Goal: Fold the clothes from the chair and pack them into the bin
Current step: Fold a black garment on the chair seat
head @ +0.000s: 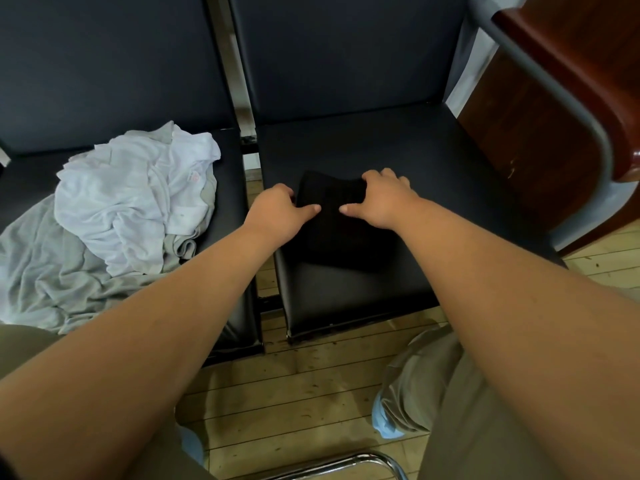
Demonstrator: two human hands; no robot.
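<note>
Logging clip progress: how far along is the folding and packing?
Nothing shows as packed; no bin is in view. In hand: the left hand and right hand grip the far edge of a black garment, folded small on the right chair. Left: a white garment and a grey garment, crumpled on the left chair.

No text, label, brand or number can be read; the white garment on the left chair seat carries a small pinkish mark near its far right edge; it is too blurred to tell lettering from plain print.
</note>
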